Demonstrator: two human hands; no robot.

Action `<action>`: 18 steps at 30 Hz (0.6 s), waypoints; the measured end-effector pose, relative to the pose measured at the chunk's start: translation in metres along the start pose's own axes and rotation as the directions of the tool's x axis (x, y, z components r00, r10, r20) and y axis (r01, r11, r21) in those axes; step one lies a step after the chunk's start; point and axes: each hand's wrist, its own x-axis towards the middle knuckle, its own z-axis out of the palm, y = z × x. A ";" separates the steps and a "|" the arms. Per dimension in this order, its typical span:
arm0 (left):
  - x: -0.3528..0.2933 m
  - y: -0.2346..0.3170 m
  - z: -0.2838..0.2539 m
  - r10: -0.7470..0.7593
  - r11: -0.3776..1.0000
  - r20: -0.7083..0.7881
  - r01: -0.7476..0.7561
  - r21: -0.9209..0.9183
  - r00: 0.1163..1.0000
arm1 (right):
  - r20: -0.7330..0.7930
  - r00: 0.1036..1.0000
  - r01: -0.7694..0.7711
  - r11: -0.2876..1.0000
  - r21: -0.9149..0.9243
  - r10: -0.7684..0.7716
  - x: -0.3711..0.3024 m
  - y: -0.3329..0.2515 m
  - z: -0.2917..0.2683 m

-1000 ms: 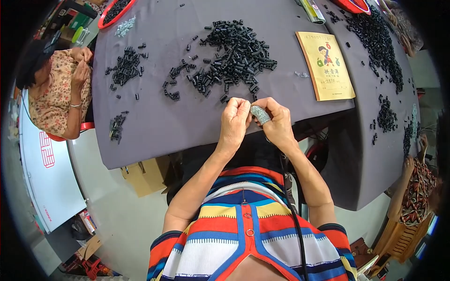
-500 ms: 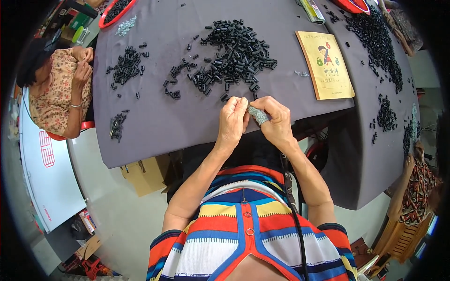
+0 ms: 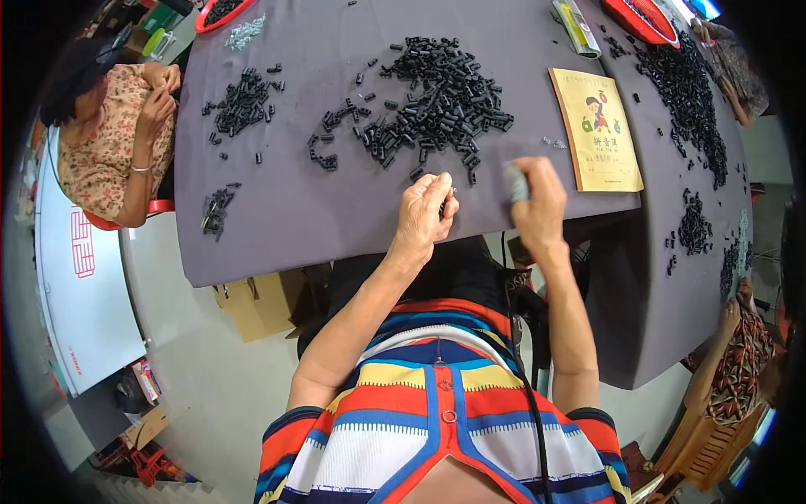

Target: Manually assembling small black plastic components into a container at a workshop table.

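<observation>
My left hand [image 3: 426, 212] is closed in a pinch above the table's near edge. What sits in its fingers is too small and covered to name. My right hand [image 3: 541, 206] hovers to the right of it, apart from it and smeared by motion. A grey wrapping [image 3: 518, 183] covers one of its digits. Just beyond my left hand lies a big heap of short black tubular pieces [image 3: 445, 101], with a few strays at its left side. Several tiny clear pieces [image 3: 554, 143] lie beyond my right hand, beside a yellow booklet [image 3: 603, 139].
A grey cloth covers the table [image 3: 294, 218]. Smaller black heaps [image 3: 243, 105] lie at the left, near a seated person [image 3: 117, 143]. Red baskets [image 3: 642, 21] stand at the far corners. Along the right are more black pieces [image 3: 684, 101] and other people's arms.
My hands have come apart: the right one has swung away to the right, while the left stays pinched near its place. The whole view has shifted slightly.
</observation>
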 end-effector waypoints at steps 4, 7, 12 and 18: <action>0.000 -0.001 0.001 0.015 1.000 -0.030 -0.015 0.006 0.999 | 0.028 0.998 -0.038 0.945 -0.325 0.050 0.018 0.036 -0.013; 0.001 -0.002 0.001 0.024 1.000 -0.036 -0.024 -0.004 0.999 | 0.018 0.997 -0.067 0.922 -0.382 0.079 0.022 0.039 -0.016; 0.000 -0.005 0.000 0.044 0.999 -0.054 -0.044 -0.009 0.998 | 0.221 0.972 -0.128 0.967 0.221 0.079 -0.008 -0.023 0.006; -0.010 -0.007 -0.003 0.132 0.963 -0.022 -0.123 0.238 0.991 | 0.267 0.957 -0.228 0.873 0.432 0.117 -0.032 -0.036 0.029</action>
